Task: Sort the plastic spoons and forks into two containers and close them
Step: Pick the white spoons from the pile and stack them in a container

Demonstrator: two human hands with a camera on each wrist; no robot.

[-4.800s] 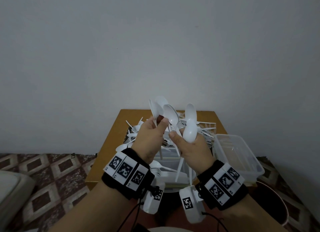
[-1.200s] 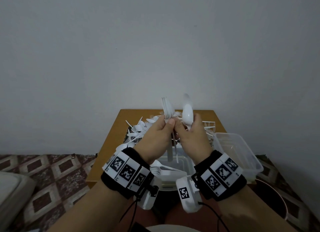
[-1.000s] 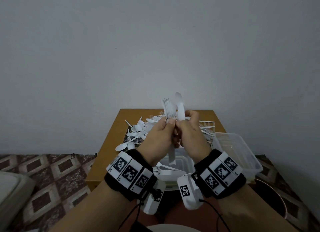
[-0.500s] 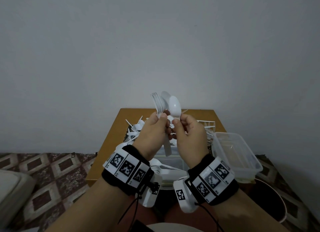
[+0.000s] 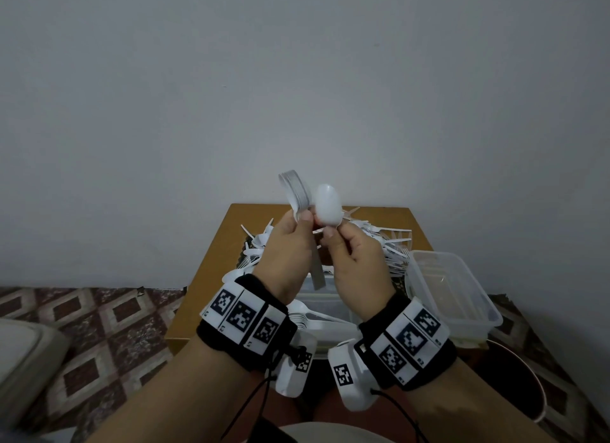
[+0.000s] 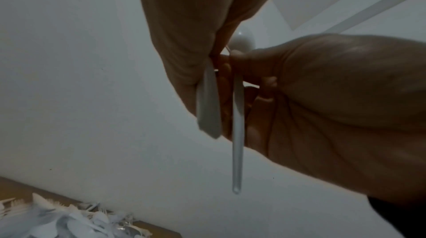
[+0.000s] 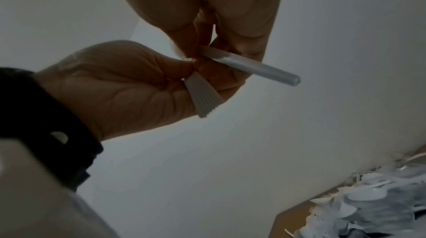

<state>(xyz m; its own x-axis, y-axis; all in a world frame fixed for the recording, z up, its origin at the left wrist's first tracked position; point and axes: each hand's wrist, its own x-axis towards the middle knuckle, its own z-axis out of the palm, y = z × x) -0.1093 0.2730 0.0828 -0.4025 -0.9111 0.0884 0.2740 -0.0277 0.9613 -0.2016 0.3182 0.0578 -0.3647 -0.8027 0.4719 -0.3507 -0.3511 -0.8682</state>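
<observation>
In the head view my left hand (image 5: 302, 218) grips a tight stack of white plastic forks (image 5: 295, 191), heads up, above the table. My right hand (image 5: 330, 231) pinches a single white spoon (image 5: 328, 205) by its neck, right beside the stack. The left wrist view shows the forks' handles (image 6: 208, 107) and the spoon's handle (image 6: 237, 132) hanging down. In the right wrist view the spoon's handle (image 7: 253, 67) sticks out above the fanned fork handles (image 7: 204, 96). A clear container with spoons (image 5: 317, 314) lies below my wrists, partly hidden.
A pile of mixed white cutlery (image 5: 379, 241) covers the back of the small wooden table (image 5: 224, 244). A clear container (image 5: 452, 290) with nothing seen in it stands at the table's right edge. A grey wall rises behind the table. Patterned floor lies to the left.
Nearly five seconds ago both hands held spoons. Over the last second the hands shifted a little left, and the spoon turned from edge-on to show its bowl beside the fork stack.
</observation>
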